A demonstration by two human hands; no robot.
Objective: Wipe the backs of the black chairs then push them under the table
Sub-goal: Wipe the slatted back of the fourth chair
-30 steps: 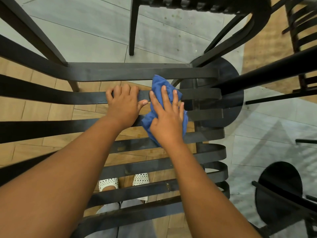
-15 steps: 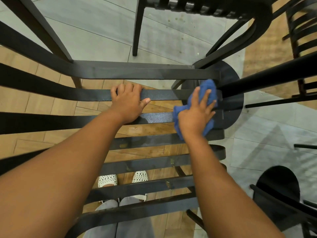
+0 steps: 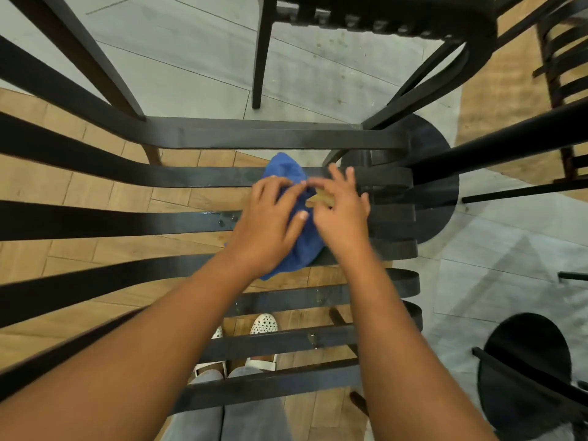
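I look down over the black chair back (image 3: 127,219), its curved slats running across the view. A blue cloth (image 3: 297,249) lies bunched against the middle slats near their right end. My left hand (image 3: 270,224) grips the cloth from the left with curled fingers. My right hand (image 3: 342,213) meets it from the right: thumb and forefinger pinch the cloth's upper edge while the other fingers point up. Wet streaks show on the slat left of the cloth.
A round black pedestal base (image 3: 442,173) with a slanting black pole (image 3: 509,143) stands just right of the slats. Another black chair (image 3: 381,14) is at the top, more chair backs at the right edge. A second round base (image 3: 528,370) is at lower right. My white shoes (image 3: 264,323) show below.
My left hand left the slat and moved right onto the cloth. My right hand came back left from the slats' right end, and both hands now hold the cloth together.
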